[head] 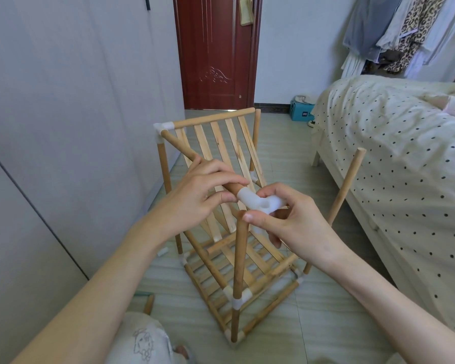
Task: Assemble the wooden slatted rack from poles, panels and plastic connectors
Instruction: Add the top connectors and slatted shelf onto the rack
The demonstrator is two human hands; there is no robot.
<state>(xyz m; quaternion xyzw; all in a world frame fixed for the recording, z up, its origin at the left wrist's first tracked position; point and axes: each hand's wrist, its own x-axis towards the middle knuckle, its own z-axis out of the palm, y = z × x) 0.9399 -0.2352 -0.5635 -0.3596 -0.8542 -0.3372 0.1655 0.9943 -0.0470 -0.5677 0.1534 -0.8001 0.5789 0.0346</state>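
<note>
**Corner connector meets the top pole**

I'm looking down at the half-built rack (221, 232) standing on the tiled floor (286, 143), between the grey wall (63, 101) and the bed (392, 153). My left hand (197, 195) curls its fingers (221, 170) round a sloping pole (179, 148), which runs from the white corner joint (162, 128) at the rack's upper left down toward me. My right hand (294, 224) pinches a white plastic connector (258, 202) between thumb and fingers, and one socket of it sits over the near end of that pole. Just below the connector stands an upright pole (239, 258), its top end touching my right thumb. A slatted panel (221, 153) leans at the back, another lies low in the frame. Off to the right one more upright pole (344, 190) stands bare-topped beside the bed. A loose pole (149, 303) lies by my knee.
</note>
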